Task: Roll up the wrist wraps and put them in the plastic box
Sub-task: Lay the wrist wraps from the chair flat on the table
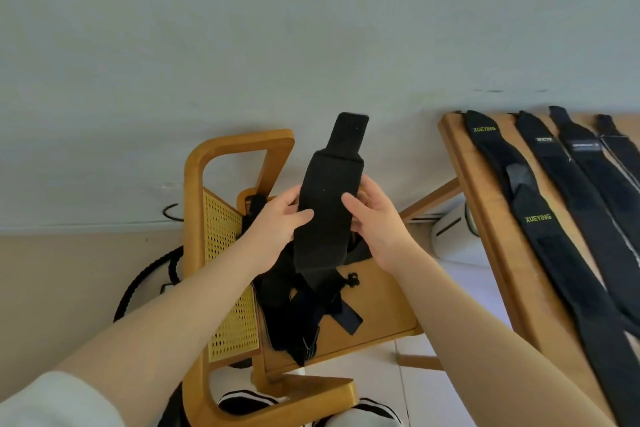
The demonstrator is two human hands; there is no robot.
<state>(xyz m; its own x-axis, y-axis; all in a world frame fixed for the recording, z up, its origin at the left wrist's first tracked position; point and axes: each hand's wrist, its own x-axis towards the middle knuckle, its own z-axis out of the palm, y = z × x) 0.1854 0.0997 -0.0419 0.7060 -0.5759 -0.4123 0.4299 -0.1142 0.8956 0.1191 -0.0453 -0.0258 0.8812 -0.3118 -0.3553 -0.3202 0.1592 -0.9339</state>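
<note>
A black wrist wrap (pixel 329 198) stands upright in the air above a wooden chair, its narrower tab end on top. My left hand (pixel 277 222) grips its left edge with the thumb across the front. My right hand (pixel 372 218) grips the right edge the same way. Below them a heap of more black wraps (pixel 304 308) lies on the chair seat. Several long black wraps (pixel 561 218), two marked XUEYING, lie flat side by side on the wooden table at the right. No plastic box is in view.
The wooden chair (pixel 194 218) with a cane side panel stands in front of me against a white wall. The wooden table (pixel 485 218) fills the right side. A white appliance (pixel 453 232) sits on the floor between them. A black cord (pixel 145 281) loops at the left.
</note>
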